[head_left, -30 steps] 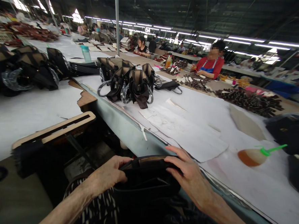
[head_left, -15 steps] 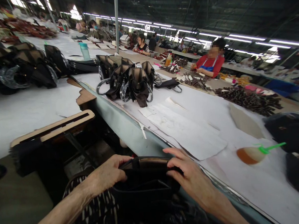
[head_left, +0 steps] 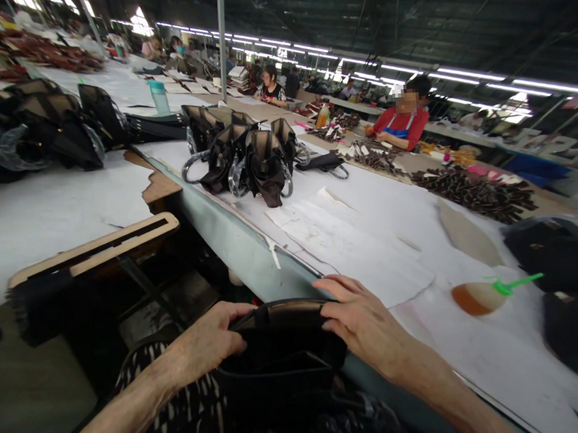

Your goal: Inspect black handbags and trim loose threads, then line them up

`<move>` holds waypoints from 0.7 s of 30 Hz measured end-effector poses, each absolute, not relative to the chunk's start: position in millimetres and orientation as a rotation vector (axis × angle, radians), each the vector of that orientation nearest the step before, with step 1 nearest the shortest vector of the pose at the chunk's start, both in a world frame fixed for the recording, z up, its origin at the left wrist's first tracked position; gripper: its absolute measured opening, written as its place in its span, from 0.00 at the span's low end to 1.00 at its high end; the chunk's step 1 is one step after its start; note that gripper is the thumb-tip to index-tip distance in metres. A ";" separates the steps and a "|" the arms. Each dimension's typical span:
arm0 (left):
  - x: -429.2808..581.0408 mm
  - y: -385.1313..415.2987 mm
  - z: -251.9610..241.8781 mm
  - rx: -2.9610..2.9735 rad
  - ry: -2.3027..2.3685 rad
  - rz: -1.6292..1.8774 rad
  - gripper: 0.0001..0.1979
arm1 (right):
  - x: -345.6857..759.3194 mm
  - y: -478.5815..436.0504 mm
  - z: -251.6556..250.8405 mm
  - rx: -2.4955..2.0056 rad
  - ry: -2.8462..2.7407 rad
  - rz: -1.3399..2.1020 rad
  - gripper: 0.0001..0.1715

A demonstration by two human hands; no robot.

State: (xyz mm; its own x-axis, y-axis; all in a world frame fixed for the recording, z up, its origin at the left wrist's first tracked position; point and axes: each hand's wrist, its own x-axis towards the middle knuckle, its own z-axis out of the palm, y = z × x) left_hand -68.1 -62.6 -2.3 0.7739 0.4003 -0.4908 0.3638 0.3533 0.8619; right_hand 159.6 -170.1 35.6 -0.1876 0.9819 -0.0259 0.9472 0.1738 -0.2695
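Observation:
A black handbag [head_left: 279, 380] rests on my lap with its mouth facing up and a brownish lining showing inside the rim. My left hand [head_left: 215, 335] grips the left end of the rim, thumb inside and fingers round the outer side. At the opposite end my right hand [head_left: 356, 313] holds the rim, its thumb and a finger over the edge and the upper fingers stretched past it. An inner pocket edge shows between the hands. Clear plastic wrapping lies at the bag's lower right, and the bag's bottom is hidden in dark.
Finished-looking black bags [head_left: 266, 159] stand on the white-covered table [head_left: 368, 238]. A glue bottle [head_left: 477, 296] with a green nozzle lies to the right. Left of me is a wooden slotted frame [head_left: 124, 243]. Across the table sits a person in red [head_left: 403, 124].
The view has shifted slightly, so the table things sit a little further left. My right hand has its fingers drawn slightly more together on the rim. Both hands stay on the bag.

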 end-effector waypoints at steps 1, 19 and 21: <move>-67.8 -62.8 -1.6 1.247 0.740 0.026 0.27 | 160.3 -168.6 36.1 -1.896 -2.299 0.295 0.08; -70.7 -61.0 -0.8 1.240 0.685 0.034 0.23 | 172.5 -175.5 12.7 -1.903 -1.430 0.819 0.14; -70.8 -60.7 -1.5 1.255 0.679 0.041 0.23 | 173.3 -174.1 15.9 -1.855 -1.430 0.879 0.07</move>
